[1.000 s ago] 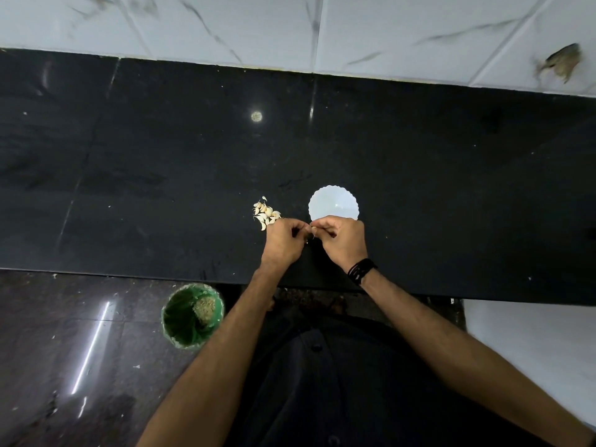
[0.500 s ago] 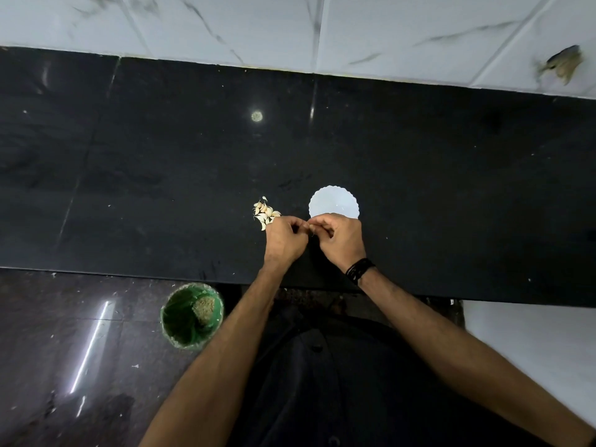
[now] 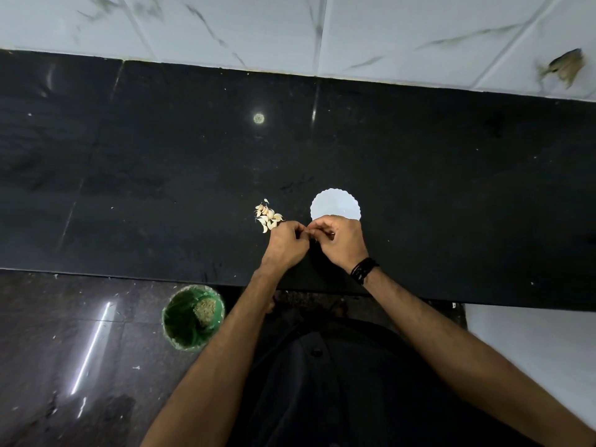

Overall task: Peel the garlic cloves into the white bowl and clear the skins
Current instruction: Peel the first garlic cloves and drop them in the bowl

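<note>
We see both hands meeting over the black table (image 3: 129, 188), just in front of the white bowl (image 3: 335, 204). The left hand (image 3: 285, 245) has its fingers curled in, fingertips up against those of the right hand (image 3: 342, 243). Between them we make out a small pale bit, likely a garlic clove (image 3: 310, 233), pinched from both sides; it is too small for us to tell whether it is peeled. So we call each grip narrow and holding that clove.

The white bowl has a scalloped rim and sits on the table, its near edge hidden behind the right hand. We cannot see any contents in it.

The pile of garlic cloves (image 3: 267, 215) lies on the table just left of the bowl, right beside the left hand's knuckles, apart from the bowl. The cloves look pale with brownish tips.

A black band (image 3: 363, 270) is on the right wrist. Below the table's front edge, a green bin (image 3: 193, 317) stands on the dark floor (image 3: 64, 350), to the left of the left forearm, with some pale scraps inside. A white tiled wall (image 3: 387, 30) runs behind the table, with a brown mark (image 3: 564, 67) at its right end. We see a dark shirt (image 3: 322, 382) at bottom centre.
</note>
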Motion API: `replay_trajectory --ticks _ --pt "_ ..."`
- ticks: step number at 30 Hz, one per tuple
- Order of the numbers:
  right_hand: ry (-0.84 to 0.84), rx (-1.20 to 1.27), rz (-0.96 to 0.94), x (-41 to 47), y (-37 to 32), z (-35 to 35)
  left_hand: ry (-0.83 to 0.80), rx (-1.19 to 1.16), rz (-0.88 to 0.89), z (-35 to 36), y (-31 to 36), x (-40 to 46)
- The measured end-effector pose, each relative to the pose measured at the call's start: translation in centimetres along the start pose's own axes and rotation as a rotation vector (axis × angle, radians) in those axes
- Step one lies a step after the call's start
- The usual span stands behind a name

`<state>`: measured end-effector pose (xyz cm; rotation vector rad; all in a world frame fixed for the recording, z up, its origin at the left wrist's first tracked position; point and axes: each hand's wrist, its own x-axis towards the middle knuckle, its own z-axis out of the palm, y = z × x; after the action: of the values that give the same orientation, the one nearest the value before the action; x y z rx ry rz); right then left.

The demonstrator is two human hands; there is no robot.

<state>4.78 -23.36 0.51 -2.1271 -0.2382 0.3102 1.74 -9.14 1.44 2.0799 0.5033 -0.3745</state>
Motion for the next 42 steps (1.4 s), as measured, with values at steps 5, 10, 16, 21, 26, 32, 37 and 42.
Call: replay_trajectory --ticks 5,10,16,21,26,32,37,42 --pt "0.023 0.017 -0.039 0.1 -0.2 0.0 0.009 -0.072 -0.026 0.2 0.0 0.0" --pt "0.063 0.229 0.116 0.2 -0.3 0.4 0.009 -0.272 -0.078 0.2 -0.3 0.1" --pt "0.058 0.556 0.279 -0.2 -0.9 0.5 0.027 -0.350 -0.074 0.0 0.1 -0.1" --pt "0.027 0.578 0.325 -0.1 -1.2 0.5 0.097 -0.085 0.037 -0.5 0.2 -0.2" --pt "0.024 0.648 0.371 0.0 -1.5 0.4 0.126 0.044 0.152 -0.6 0.3 0.0" --pt "0.033 0.744 0.374 0.0 -1.7 0.3 0.126 -0.029 0.100 -0.4 0.5 -0.1" --pt "0.045 0.861 0.413 -0.1 -1.5 0.3 0.141 -0.103 0.034 -0.6 0.4 0.0" --pt "0.054 0.886 0.422 -0.2 -1.4 0.3 0.160 -0.089 0.016 -0.6 0.2 0.0"
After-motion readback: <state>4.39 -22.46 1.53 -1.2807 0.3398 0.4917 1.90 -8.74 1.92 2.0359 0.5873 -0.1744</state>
